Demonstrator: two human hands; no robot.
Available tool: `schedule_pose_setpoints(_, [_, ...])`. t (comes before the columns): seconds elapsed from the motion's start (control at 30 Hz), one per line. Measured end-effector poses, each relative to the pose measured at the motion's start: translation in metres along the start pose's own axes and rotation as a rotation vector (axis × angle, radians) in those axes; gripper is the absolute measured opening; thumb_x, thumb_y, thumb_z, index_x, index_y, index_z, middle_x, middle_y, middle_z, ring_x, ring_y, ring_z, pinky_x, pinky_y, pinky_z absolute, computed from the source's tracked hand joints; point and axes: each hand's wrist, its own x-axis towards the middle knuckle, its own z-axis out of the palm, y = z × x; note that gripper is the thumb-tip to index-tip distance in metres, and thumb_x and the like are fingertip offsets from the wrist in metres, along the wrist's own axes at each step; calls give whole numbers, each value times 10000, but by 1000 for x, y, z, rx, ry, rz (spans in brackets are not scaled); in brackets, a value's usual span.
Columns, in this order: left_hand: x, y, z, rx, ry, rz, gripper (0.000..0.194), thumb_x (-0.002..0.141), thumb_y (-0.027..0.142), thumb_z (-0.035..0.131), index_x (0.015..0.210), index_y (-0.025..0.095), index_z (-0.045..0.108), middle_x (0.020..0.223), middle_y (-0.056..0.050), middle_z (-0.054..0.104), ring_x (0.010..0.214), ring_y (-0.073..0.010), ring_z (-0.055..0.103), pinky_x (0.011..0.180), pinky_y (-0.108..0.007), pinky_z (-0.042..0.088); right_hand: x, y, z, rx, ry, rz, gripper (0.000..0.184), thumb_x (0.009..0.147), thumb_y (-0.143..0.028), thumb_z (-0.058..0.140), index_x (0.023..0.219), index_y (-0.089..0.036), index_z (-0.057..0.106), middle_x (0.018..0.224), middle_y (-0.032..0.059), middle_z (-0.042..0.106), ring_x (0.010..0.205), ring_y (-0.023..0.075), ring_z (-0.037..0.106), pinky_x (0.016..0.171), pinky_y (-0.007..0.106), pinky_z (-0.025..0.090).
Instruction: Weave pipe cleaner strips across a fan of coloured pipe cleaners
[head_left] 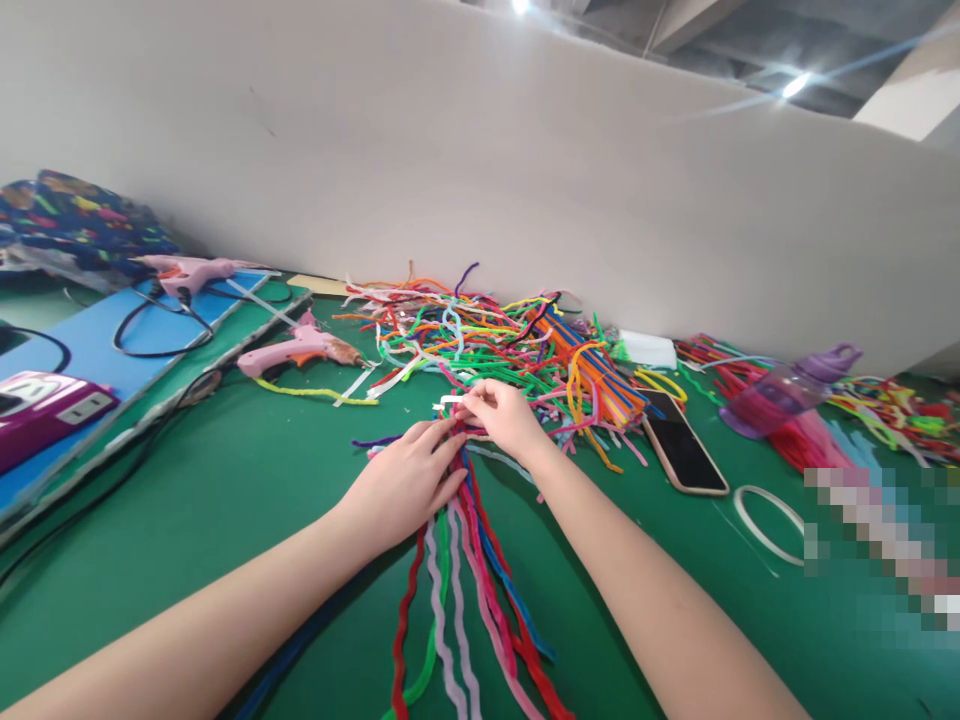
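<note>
Several long pipe cleaners (465, 545) in red, pink, lilac, green and blue fan out towards me over the table. Across their upper part lies my left hand (401, 485), fingers together and pressing the strands down. My right hand (501, 415) pinches at the far end of this bunch, thumb against forefinger. A short white strip (451, 399) sticks out at its fingertips; what else the pinch holds is hidden. Just beyond both hands spreads a tangled heap of mixed pipe cleaners (465, 335).
Two pink glue guns (300, 346) lie at left, one on a blue board (161, 335), beside a magenta power box (49, 415). At right are a phone (686, 445), a white ring (769, 525) and a purple bottle (787, 395). A pale partition (480, 150) stands behind.
</note>
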Motion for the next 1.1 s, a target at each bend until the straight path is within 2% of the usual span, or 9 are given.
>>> schedule_pose_setpoints(0.1, [0, 1, -1, 14, 9, -9, 410, 940, 379, 410, 1243, 156, 573, 1315, -129, 555, 1187, -262, 508, 987, -416, 467, 0, 0, 1, 16, 15, 9, 117, 829, -241, 555, 719, -213, 525, 736, 13, 664, 759, 183, 688, 731, 329, 558])
schedule_pose_setpoints(0.27, [1, 1, -3, 58, 50, 11, 396, 915, 381, 463, 1187, 139, 619, 1221, -128, 624, 1128, -302, 510, 974, -482, 455, 0, 3, 1, 5, 17, -11, 141, 830, -239, 554, 696, -210, 521, 710, 4, 648, 749, 179, 684, 746, 327, 559])
schedule_pose_setpoints(0.37, [1, 1, -4, 48, 47, 19, 394, 921, 373, 454, 1192, 137, 615, 1231, -128, 618, 1102, -284, 527, 963, -462, 469, 0, 4, 2, 9, 32, 13, 142, 828, -228, 554, 691, -209, 522, 706, 0, 655, 743, 173, 684, 736, 319, 562])
schedule_pose_setpoints(0.6, [-1, -4, -2, -44, 17, 31, 393, 934, 362, 430, 1229, 157, 589, 1284, -116, 581, 1188, -251, 519, 1033, -416, 439, -3, -2, 1, -43, 48, 110, 160, 833, -217, 561, 676, -199, 535, 650, 6, 656, 663, 161, 669, 663, 319, 567])
schedule_pose_setpoints(0.67, [-2, -5, -2, -68, 9, 20, 392, 935, 372, 424, 1240, 180, 579, 1315, -109, 554, 1185, -244, 533, 1022, -409, 452, -3, -3, 0, -48, 54, 98, 165, 830, -203, 563, 667, -198, 533, 632, 3, 651, 646, 154, 661, 676, 323, 568])
schedule_pose_setpoints(0.8, [-3, -4, -4, -67, -33, -63, 412, 930, 402, 421, 1224, 162, 580, 1296, -120, 559, 1054, -234, 623, 905, -384, 531, -3, -1, -1, -49, 49, 58, 166, 826, -201, 564, 665, -204, 528, 628, 0, 649, 643, 160, 661, 671, 326, 567])
schedule_pose_setpoints(0.97, [-3, -2, -6, 8, 19, -22, 414, 911, 397, 467, 1181, 125, 624, 1185, -118, 660, 1172, -293, 550, 1015, -464, 451, -3, 2, -1, -63, 35, 49, 154, 816, -247, 573, 673, -211, 528, 665, 11, 660, 686, 190, 674, 598, 312, 556])
schedule_pose_setpoints(1.1, [-3, -2, -5, -16, 43, -8, 404, 914, 381, 464, 1183, 125, 624, 1207, -130, 644, 1123, -279, 583, 979, -448, 479, -3, 5, -1, -133, 9, -55, 145, 822, -282, 564, 697, -212, 543, 741, 19, 683, 760, 189, 681, 692, 319, 549])
